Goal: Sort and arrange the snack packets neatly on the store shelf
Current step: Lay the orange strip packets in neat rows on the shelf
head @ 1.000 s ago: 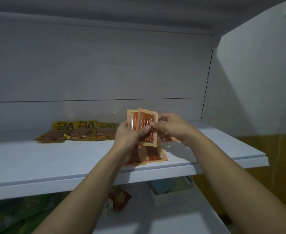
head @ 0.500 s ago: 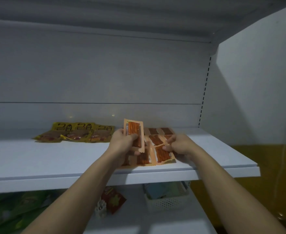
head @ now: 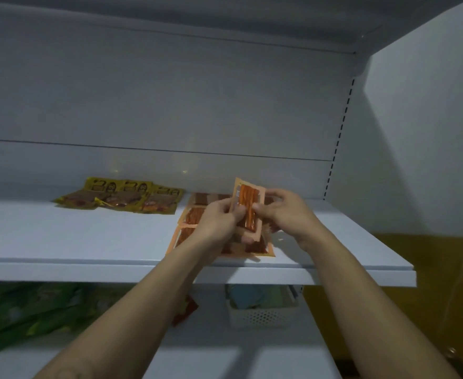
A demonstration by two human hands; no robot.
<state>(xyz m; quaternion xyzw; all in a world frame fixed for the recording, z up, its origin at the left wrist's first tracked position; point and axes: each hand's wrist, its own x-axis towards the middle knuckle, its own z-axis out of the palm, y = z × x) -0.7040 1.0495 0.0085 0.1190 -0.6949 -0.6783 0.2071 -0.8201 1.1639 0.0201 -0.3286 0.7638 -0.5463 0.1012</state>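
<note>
An orange snack packet [head: 248, 203] stands upright above the white shelf [head: 88, 242], held between both hands. My left hand [head: 219, 220] grips its left edge with the thumb on its face. My right hand [head: 285, 212] pinches its right edge. Under the hands, several orange packets [head: 194, 217] lie flat in rows on the shelf. Three yellow packets [head: 123, 196] lie side by side against the back wall, to the left.
The shelf's front edge [head: 334, 274] runs across the view. On the lower shelf sit green packets [head: 28, 315] at the left, a red packet [head: 186, 310] and a white perforated basket [head: 263, 307] with packets. A white side wall [head: 421, 132] stands at the right.
My right hand has come back up from the flat orange packets and now pinches the upright packet held by my left hand.
</note>
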